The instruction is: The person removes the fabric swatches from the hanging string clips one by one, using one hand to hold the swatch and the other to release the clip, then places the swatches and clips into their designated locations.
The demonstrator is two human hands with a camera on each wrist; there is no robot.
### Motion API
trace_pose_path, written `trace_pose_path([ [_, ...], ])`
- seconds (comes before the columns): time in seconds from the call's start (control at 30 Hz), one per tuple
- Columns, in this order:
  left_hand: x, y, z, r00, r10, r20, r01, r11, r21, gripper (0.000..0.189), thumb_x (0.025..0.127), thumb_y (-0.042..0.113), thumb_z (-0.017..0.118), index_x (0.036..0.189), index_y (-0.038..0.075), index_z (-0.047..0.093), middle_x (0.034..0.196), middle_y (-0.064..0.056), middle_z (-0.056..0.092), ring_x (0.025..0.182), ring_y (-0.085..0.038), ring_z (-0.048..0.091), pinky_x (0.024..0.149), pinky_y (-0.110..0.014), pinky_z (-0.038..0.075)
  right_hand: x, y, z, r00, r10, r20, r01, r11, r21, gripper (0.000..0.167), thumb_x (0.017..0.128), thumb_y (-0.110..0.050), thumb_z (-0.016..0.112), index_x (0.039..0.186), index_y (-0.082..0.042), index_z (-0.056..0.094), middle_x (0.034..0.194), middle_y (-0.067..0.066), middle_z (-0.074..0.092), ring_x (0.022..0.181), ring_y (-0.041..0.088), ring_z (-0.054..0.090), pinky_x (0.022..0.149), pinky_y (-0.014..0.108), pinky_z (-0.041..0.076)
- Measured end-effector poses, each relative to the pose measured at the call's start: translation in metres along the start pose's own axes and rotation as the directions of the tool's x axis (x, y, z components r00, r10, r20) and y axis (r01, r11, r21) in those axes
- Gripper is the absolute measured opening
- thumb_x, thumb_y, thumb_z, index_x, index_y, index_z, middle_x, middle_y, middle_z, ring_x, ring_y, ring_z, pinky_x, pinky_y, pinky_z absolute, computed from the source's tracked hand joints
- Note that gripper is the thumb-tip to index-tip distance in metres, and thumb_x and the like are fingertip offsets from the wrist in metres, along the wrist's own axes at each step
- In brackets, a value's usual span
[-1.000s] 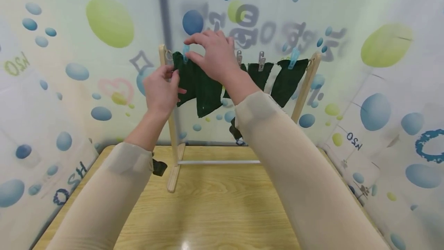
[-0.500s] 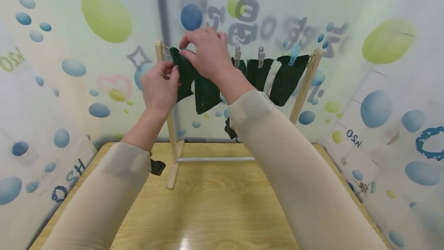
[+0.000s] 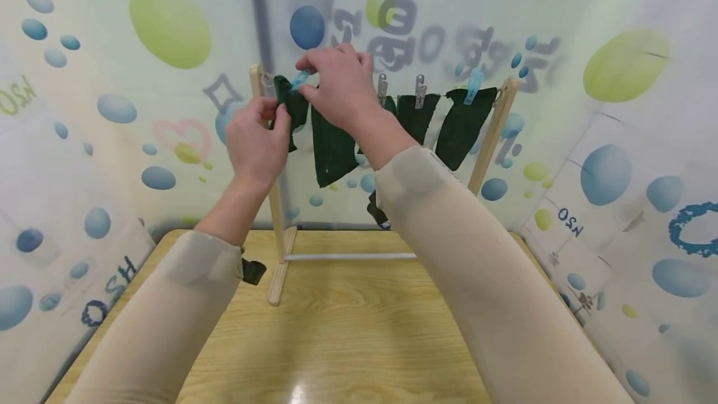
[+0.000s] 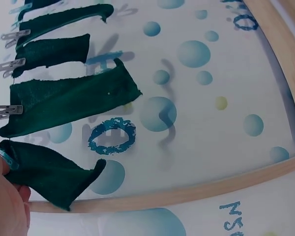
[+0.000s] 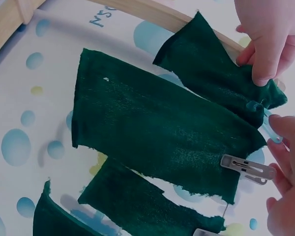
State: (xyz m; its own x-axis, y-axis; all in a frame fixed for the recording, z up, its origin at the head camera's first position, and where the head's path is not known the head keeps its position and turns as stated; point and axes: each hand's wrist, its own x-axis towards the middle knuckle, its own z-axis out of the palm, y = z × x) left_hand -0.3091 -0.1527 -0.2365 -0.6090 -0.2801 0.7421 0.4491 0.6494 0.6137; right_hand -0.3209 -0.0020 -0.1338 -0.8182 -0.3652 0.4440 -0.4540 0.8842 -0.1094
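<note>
A small dark green cloth point(image 3: 296, 110) hangs at the left end of the line. My left hand point(image 3: 255, 145) pinches its left edge between thumb and fingers. Just above and to the right, my right hand point(image 3: 343, 89) pinches a light blue clothespin point(image 3: 300, 80), which leans over the cloth's top edge. In the right wrist view the clothespin's blue tip point(image 5: 255, 105) touches the cloth point(image 5: 216, 73) between both hands. A larger green cloth point(image 5: 162, 118) hangs beside it under a metal clip point(image 5: 248, 168).
Further right hang several green cloths, one point(image 3: 417, 116) under a metal clip point(image 3: 420, 92) and the end one point(image 3: 467, 126) under a blue clothespin point(image 3: 473, 86). Wooden posts point(image 3: 493, 136) and a white bar point(image 3: 348, 257) form the rack on a wooden table point(image 3: 336, 323). Patterned sheets surround it.
The blue clothespin stood upright near my right fingers; now it tilts to the right, pinched by them. The leftmost cloth's lower edge has drawn up and toward my left hand.
</note>
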Motion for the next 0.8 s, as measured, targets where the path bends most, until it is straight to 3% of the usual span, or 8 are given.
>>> trace_pose_path([
  [0.07,0.001,0.000,0.000,1.000,0.004,-0.006,-0.004,1.000,-0.018,0.026,0.109,0.018,0.065,0.119,-0.004,0.077,0.114,-0.018,0.083,0.111,-0.038,0.074,0.093,-0.048,0.057,0.001,0.000,0.000,1.000,0.010,0.003,-0.010,1.000,-0.004,0.044,0.114,-0.043,0.059,0.156,-0.032,0.060,0.155,-0.012,0.065,0.153,0.019,0.042,0.128,0.047,0.026],
  [0.27,0.005,-0.002,-0.001,1.000,-0.014,-0.004,0.014,0.994,-0.108,0.027,0.110,0.016,0.065,0.119,-0.007,0.074,0.111,-0.022,0.081,0.098,-0.035,0.078,0.082,-0.011,0.049,0.001,-0.001,-0.001,0.999,0.036,0.002,-0.036,0.999,-0.018,0.040,0.113,-0.044,0.061,0.151,-0.032,0.064,0.152,-0.012,0.066,0.153,0.019,0.043,0.127,0.046,0.026],
  [0.37,0.007,-0.003,-0.002,0.999,-0.046,0.008,0.047,0.989,-0.143,0.027,0.111,0.016,0.065,0.121,-0.007,0.074,0.111,-0.021,0.080,0.097,-0.031,0.078,0.089,-0.012,0.055,0.000,-0.001,-0.001,0.999,0.040,-0.024,-0.040,0.999,-0.016,0.037,0.112,-0.043,0.062,0.147,-0.031,0.067,0.148,-0.012,0.069,0.149,0.018,0.046,0.126,0.044,0.028],
  [0.5,0.010,-0.005,-0.006,0.990,-0.133,0.050,0.141,0.968,-0.210,0.029,0.110,0.021,0.068,0.123,-0.005,0.076,0.112,-0.017,0.079,0.094,-0.013,0.073,0.095,-0.021,0.060,-0.002,0.000,-0.001,0.996,0.045,-0.078,-0.046,0.999,-0.011,0.032,0.113,-0.040,0.061,0.142,-0.030,0.073,0.141,-0.013,0.074,0.143,0.018,0.051,0.124,0.042,0.030],
  [0.6,0.012,-0.005,-0.009,0.968,-0.228,0.102,0.249,0.921,-0.299,0.030,0.109,0.025,0.070,0.122,-0.001,0.077,0.110,-0.010,0.079,0.088,-0.003,0.070,0.084,-0.016,0.061,-0.005,0.002,-0.002,0.991,0.053,-0.120,-0.053,0.999,0.004,0.031,0.113,-0.039,0.062,0.139,-0.029,0.075,0.138,-0.012,0.076,0.142,0.018,0.052,0.124,0.041,0.032],
  [0.8,0.016,-0.008,-0.017,0.897,-0.382,0.223,0.442,0.757,-0.481,0.025,0.106,0.025,0.074,0.122,0.006,0.077,0.105,0.005,0.077,0.083,-0.007,0.071,0.070,-0.017,0.061,-0.011,0.008,-0.003,0.977,0.049,-0.206,-0.034,0.997,0.072,0.029,0.111,-0.037,0.066,0.136,-0.026,0.078,0.134,-0.011,0.078,0.141,0.019,0.054,0.121,0.041,0.033],
])
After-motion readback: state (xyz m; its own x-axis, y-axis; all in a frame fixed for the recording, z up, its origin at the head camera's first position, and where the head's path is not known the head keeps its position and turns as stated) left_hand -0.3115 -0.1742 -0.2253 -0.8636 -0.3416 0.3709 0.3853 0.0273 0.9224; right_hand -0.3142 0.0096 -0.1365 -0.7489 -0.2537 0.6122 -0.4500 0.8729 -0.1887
